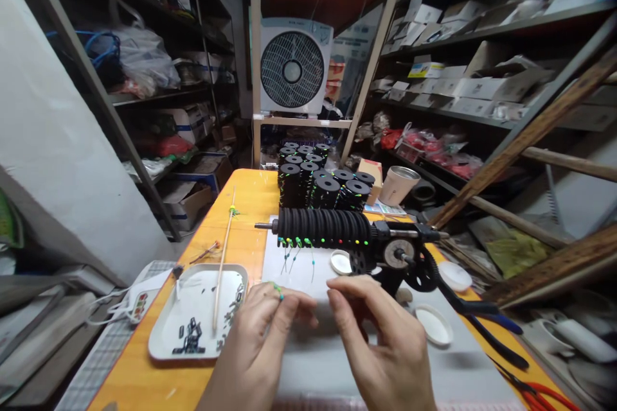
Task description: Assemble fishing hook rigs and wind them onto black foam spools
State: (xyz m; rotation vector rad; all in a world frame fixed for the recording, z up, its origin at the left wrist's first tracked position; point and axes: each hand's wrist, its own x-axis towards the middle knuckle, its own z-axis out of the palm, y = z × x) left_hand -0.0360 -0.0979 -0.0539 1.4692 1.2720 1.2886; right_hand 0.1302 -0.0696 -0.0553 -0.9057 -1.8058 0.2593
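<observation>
My left hand (pixel 263 334) is above the grey work sheet, fingers curled and pointing right. A short thread with green and teal beads (pixel 278 291) sits between its thumb and index finger. Facing it, my right hand (pixel 385 340) has thumb and index tip drawn close together; anything between them is too fine to make out. Beyond both hands a black ribbed roller (pixel 324 226) lies level on a spindle, coloured dots along its lower edge. Several beaded threads (pixel 295 250) hang from its left part. A hand-cranked mechanism (pixel 399 253) carries the roller's right end.
A white tray (pixel 159 340) at left holds small black pieces and a thin stick (pixel 222 270). Black ribbed cylinders (pixel 325 186) stand behind the roller. White lids (pixel 434 325), dark-handled pliers (pixel 501 340) and a red-handled tool (pixel 542 392) lie right. Shelves flank the yellow table (pixel 130 372).
</observation>
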